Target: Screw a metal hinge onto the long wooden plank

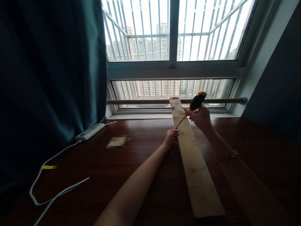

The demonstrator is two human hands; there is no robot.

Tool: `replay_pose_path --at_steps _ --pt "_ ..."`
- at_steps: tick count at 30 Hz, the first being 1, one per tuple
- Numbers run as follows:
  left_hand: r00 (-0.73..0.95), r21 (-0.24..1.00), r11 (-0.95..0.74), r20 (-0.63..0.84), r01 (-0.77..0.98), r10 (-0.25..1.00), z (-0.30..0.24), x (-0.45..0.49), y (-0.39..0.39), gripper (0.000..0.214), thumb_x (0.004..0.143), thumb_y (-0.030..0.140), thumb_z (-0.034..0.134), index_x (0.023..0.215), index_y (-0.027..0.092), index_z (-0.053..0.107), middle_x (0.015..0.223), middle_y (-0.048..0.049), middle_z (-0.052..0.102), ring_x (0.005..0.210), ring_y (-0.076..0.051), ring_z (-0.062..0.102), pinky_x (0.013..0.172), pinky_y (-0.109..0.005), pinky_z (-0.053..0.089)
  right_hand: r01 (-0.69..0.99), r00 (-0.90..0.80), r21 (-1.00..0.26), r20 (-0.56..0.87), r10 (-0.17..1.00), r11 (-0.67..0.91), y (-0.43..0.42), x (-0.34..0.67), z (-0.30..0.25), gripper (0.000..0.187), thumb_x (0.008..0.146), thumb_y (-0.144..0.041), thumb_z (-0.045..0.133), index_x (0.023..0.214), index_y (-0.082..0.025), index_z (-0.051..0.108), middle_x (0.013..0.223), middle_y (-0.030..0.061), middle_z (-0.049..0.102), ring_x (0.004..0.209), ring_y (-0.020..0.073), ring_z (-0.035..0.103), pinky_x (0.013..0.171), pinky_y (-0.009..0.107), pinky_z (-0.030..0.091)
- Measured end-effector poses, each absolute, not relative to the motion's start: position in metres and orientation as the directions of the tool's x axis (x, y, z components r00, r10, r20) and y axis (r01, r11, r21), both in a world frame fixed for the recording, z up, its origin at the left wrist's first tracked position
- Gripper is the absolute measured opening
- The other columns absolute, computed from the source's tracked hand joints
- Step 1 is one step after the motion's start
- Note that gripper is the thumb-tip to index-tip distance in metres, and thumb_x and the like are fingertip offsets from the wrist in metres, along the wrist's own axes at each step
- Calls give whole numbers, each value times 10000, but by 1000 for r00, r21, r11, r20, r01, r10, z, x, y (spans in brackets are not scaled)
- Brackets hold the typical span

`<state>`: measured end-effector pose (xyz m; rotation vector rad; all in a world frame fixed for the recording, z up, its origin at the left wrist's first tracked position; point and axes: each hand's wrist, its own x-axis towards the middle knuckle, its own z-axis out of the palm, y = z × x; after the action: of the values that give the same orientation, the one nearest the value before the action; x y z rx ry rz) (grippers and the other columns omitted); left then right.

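Note:
A long pale wooden plank (196,169) lies on the dark wooden desk (141,163), running from the near edge toward the window. My right hand (199,117) is closed round the yellow-and-black handle of a screwdriver (196,101), whose thin shaft slants down to the plank's left edge. My left hand (170,138) sits beside that edge with its fingers pinched on a small screw (176,132) at the screwdriver's tip. A beaded bracelet (227,156) circles my right wrist.
A white power bank (89,131) with a white cable (54,175) lies at the left by a dark teal curtain (51,72). A small blurred object (117,141) rests mid-desk. A metal rail (141,101) crosses before the barred window.

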<state>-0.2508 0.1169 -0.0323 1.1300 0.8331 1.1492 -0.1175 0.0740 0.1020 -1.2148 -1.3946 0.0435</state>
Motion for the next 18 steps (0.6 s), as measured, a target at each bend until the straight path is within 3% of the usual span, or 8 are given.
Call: replay_pose_path --at_steps 5,18 --pt "248 966 22 44 -259 968 -34 -251 118 262 622 393 563 705 145 579 663 -21 571 533 -112 520 487 -227 397 648 271 -609 745 610 457 71 -116 104 401 648 -514 645 786 -169 494 674 43 604 500 172 569 435 270 430" --pt "254 969 10 54 -246 966 -34 -252 118 264 633 395 557 709 142 572 678 -33 559 539 -115 513 482 -221 398 668 233 -587 748 621 457 72 -116 104 380 661 -494 643 796 -168 503 688 49 606 559 196 588 481 293 443"
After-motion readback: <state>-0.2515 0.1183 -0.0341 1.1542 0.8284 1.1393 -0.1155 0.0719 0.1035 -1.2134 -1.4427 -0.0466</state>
